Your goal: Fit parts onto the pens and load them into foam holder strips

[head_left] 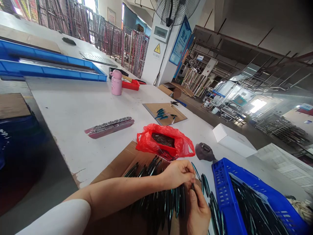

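Observation:
My left hand (179,173) reaches across from the left with its fingers pinched together. Just below it, my right hand (199,209) is closed, thumb against fingers, on a small dark piece (192,186) that is mostly hidden. The fingertips of both hands nearly meet; what the left one grips is hidden. Under my left forearm, many slender, pointed, glossy dark-teal pieces (168,202) lie side by side on a cardboard sheet (117,163). More such pieces (205,186) lie right of my hands. Beyond the hands sits a red plastic bag (146,138), opened around a container of dark contents (163,139).
A blue crate (221,182) at right holds more dark slender pieces. Nearby are a grey lump (204,152) and a white box (233,140). Farther off stand a clipboard (153,109) with teal pieces, a pink bottle (116,85), a speckled strip (110,127) and a blue tray (61,71).

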Motion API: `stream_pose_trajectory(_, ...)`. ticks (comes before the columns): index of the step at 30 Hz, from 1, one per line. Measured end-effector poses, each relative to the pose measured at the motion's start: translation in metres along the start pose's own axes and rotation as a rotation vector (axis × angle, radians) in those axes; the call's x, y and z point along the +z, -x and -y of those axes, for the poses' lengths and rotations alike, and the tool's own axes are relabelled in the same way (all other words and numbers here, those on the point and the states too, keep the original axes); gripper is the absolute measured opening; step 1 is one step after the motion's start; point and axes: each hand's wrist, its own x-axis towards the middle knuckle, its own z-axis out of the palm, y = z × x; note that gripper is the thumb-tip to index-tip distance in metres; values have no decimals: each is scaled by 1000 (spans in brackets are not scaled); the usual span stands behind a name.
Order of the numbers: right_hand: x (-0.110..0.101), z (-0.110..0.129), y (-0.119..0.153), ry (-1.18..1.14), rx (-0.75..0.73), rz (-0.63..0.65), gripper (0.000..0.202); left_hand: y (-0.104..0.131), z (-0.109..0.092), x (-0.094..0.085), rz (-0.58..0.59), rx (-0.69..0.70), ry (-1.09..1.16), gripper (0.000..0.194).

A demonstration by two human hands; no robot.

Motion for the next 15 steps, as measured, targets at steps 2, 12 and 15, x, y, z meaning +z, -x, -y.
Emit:
stream_pose_trajectory(2,0,-2,0,-37,40,7,42,1,-1,1,0,-10,1,14)
stream_pose_trajectory(12,-1,-5,-1,-55,48,-14,49,1,3,-1,28,13,-16,12)
stream_pose_trajectory(15,-1,-7,-1,-39,65,-15,47,0,5,-2,24,-10,11,13)
